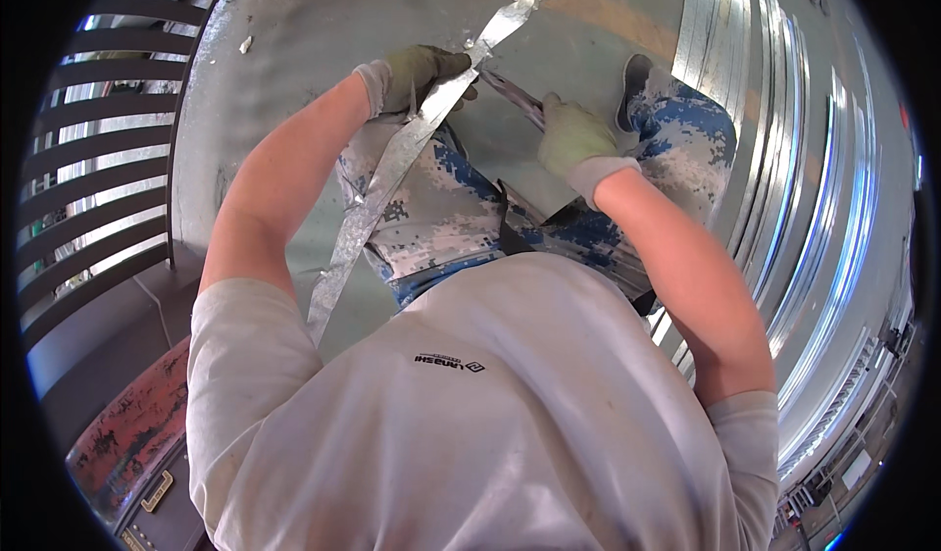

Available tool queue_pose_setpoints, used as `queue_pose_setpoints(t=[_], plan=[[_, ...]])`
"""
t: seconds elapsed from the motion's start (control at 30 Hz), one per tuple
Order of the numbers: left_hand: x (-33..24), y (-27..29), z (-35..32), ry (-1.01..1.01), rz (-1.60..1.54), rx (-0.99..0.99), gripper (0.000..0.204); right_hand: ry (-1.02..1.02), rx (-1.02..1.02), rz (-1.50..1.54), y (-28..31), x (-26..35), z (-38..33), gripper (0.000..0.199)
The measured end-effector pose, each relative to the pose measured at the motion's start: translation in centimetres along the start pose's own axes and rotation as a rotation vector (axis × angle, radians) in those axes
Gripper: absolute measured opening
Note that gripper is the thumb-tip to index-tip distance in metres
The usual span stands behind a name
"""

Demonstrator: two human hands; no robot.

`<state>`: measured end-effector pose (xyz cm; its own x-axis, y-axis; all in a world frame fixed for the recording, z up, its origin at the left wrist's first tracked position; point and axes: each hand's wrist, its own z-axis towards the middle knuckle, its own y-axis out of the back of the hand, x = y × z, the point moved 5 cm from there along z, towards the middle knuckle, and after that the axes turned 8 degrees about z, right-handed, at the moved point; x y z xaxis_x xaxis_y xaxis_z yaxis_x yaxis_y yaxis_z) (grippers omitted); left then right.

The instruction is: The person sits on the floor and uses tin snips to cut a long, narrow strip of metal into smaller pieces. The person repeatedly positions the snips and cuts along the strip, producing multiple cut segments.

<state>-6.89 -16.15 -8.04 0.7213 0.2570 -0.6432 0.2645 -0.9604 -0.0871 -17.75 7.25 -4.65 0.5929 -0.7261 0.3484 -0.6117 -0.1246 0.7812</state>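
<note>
My left hand [413, 73] grips the sheet-metal strip [363, 218], my right hand [575, 139] a snips-like tool [516, 97] beside it; creases show, no complete severance.

The head-worn fisheye camera faces steeply downward, close above the shirt [490, 424]; left hand [412, 77] and right hand [576, 139] lie farther away.
</note>
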Motion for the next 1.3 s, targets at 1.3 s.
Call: queue_pose_setpoints(t=[1.3], plan=[[-7.6, -0.2, -4.0, -0.372, 0.935, -0.295, 0.022, -0.064, 0.455, 1.234, -4.5, -1.1, 1.6, 0.044]])
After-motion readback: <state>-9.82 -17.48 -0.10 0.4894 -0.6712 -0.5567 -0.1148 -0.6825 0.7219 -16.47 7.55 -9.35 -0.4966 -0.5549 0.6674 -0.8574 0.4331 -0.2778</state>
